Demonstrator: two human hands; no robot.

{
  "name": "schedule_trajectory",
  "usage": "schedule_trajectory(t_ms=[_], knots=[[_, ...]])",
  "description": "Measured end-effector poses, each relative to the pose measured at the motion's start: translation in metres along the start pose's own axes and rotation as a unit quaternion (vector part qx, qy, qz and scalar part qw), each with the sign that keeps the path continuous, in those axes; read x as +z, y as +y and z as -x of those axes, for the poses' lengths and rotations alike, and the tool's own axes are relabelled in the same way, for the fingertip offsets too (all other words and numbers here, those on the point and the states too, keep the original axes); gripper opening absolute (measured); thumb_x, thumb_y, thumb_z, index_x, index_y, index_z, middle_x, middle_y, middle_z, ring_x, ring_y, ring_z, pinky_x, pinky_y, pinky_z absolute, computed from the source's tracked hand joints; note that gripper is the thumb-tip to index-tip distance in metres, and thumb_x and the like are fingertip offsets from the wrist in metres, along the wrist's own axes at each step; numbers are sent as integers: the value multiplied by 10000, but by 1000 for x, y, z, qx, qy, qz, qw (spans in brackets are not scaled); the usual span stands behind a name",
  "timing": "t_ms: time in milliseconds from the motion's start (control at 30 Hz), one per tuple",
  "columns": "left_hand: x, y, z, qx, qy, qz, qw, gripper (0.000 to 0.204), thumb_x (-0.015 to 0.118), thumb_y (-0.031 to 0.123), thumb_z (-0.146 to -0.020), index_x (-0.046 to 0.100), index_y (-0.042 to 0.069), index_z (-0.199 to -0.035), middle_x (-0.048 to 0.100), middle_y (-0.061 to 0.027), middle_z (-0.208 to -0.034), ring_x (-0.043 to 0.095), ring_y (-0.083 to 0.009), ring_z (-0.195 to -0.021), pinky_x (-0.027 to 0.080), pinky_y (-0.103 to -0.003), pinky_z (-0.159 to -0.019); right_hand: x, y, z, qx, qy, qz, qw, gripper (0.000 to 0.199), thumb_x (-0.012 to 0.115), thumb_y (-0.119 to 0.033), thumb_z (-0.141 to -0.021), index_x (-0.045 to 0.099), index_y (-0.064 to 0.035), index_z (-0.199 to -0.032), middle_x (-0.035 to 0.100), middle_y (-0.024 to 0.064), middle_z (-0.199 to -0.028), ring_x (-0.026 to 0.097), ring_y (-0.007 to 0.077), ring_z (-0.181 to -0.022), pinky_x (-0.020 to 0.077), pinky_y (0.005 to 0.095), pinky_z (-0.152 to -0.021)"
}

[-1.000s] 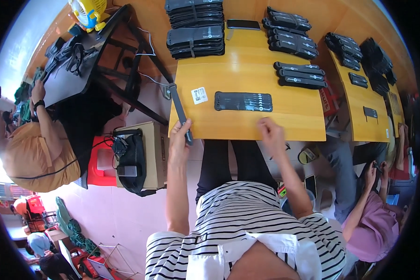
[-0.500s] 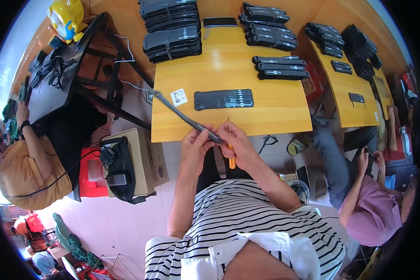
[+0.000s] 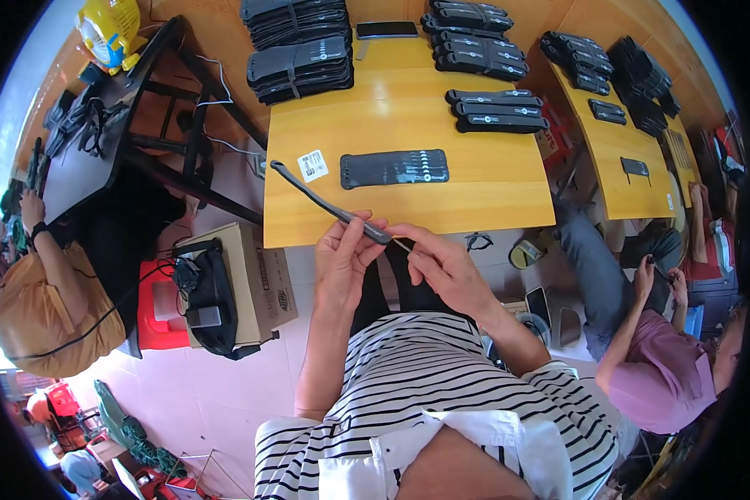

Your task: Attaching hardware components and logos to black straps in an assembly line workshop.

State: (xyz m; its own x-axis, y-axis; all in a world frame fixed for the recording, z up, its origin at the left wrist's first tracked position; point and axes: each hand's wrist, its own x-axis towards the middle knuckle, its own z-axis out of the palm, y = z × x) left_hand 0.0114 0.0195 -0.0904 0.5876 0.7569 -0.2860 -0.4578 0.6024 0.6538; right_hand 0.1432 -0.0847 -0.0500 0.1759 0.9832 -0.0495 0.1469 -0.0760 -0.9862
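A long dark grey strap [image 3: 308,193] slants over the near table edge, its far end above the tabletop. My left hand [image 3: 340,262] is closed on the strap close to its near end, thumb and fingers pinching it. My right hand [image 3: 446,271] is closed round a thin-shafted tool [image 3: 402,244]; its metal shaft points at the strap's near end. Most of the tool's handle is hidden in the palm. Whether the tip has entered the strap I cannot tell. Beyond my hands, several black straps [image 3: 392,169] lie flat side by side, white marks at their right ends.
On the yellow table [image 3: 500,192] are a white label [image 3: 312,166], strap stacks [image 3: 300,71] at back left, bundles [image 3: 496,112] at right and a phone [image 3: 387,30]. A carton [image 3: 262,283] stands left of me. Co-workers sit at both sides.
My right hand has turned the tool from upright, with its orange handle showing below, to pointing left at the strap end. The left hand keeps its hold on the strap.
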Motion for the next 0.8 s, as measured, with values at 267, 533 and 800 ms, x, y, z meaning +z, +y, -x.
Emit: schedule_trajectory(t_ms=[267,533,800], knots=[[10,-1,5,46,29,-55,997,199,553,129,-884,557,-9,-1026,636,-125,-906,639,-149,-790,543,-239,-689,2,-4,-1,21,-17,40,999,417,451,-20,-862,442,-56,-1277,493,19,-601,486,92,-573,397,211,-565],[13,-4,6,63,47,-64,995,185,564,113,-875,559,0,-1021,637,-106,-911,629,-131,-797,540,-234,-679,2,1,0,28,-3,66,997,411,452,-26,-864,458,-58,-1274,509,37,-625,490,103,-572,410,224,-561],[10,-7,5,74,47,-53,995,187,569,112,-873,555,6,-1026,635,-106,-922,624,-130,-807,540,-240,-693,4,8,-1,14,12,72,997,422,457,-33,-863,460,-85,-1282,515,63,-610,496,127,-542,419,255,-538]])
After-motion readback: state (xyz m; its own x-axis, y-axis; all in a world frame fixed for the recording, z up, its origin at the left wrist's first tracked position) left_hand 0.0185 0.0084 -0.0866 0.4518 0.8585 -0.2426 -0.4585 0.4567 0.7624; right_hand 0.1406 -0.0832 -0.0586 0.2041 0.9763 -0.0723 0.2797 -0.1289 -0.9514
